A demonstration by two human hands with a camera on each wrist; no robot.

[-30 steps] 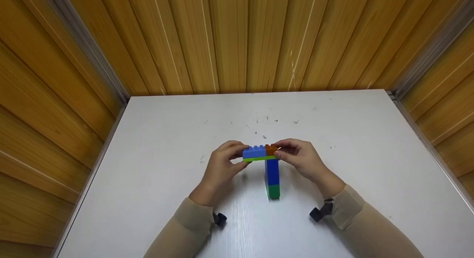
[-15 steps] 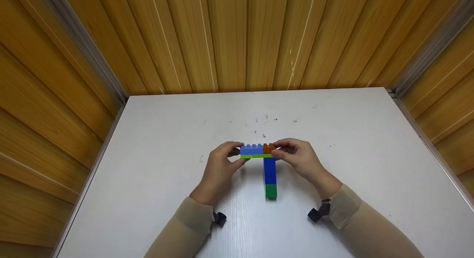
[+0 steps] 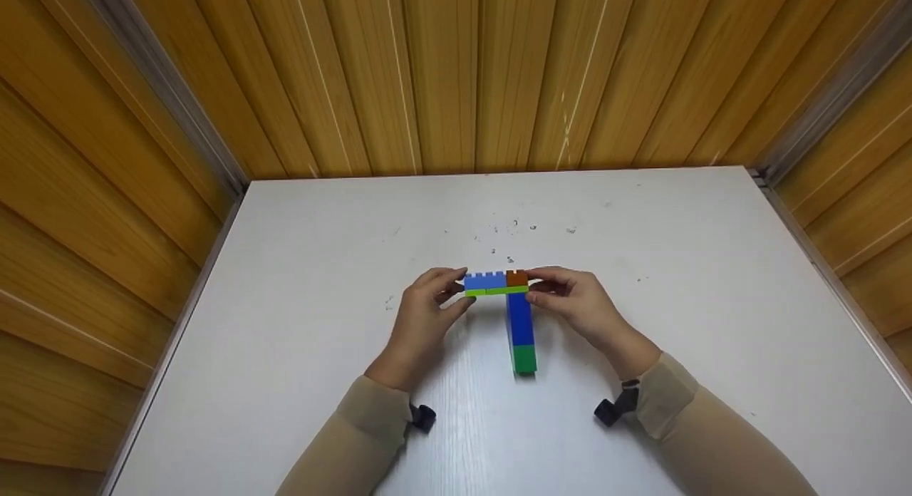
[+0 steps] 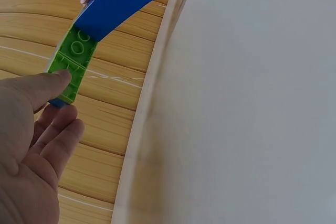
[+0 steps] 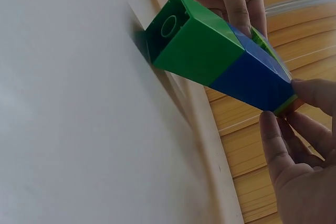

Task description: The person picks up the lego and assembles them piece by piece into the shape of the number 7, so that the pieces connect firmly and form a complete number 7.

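Note:
Both hands hold one structure of toy building bricks between them. Its column is a green brick (image 3: pixel 524 358) below a dark blue brick (image 3: pixel 521 319). Across the top runs a thin lime green layer (image 3: pixel 496 291) bearing a light blue brick (image 3: pixel 484 281) and a brown-orange brick (image 3: pixel 516 278). My left hand (image 3: pixel 425 311) pinches the overhanging left end, thumb under the lime layer in the left wrist view. My right hand (image 3: pixel 581 303) pinches the opposite end beside the brown-orange brick. In the right wrist view the hollow underside of the green brick (image 5: pixel 197 45) shows, raised off the table.
The white table (image 3: pixel 320 268) carries small dark marks beyond the hands. Wood-patterned panels (image 3: pixel 449 75) rise behind it and at both sides. A small black camera (image 3: pixel 424 418) sits at the left cuff, another black camera (image 3: pixel 607 412) at the right.
The brick structure has tipped slightly, so its studs now show more from the side. Its lower end has risen a little in the head view. Both hands keep their hold.

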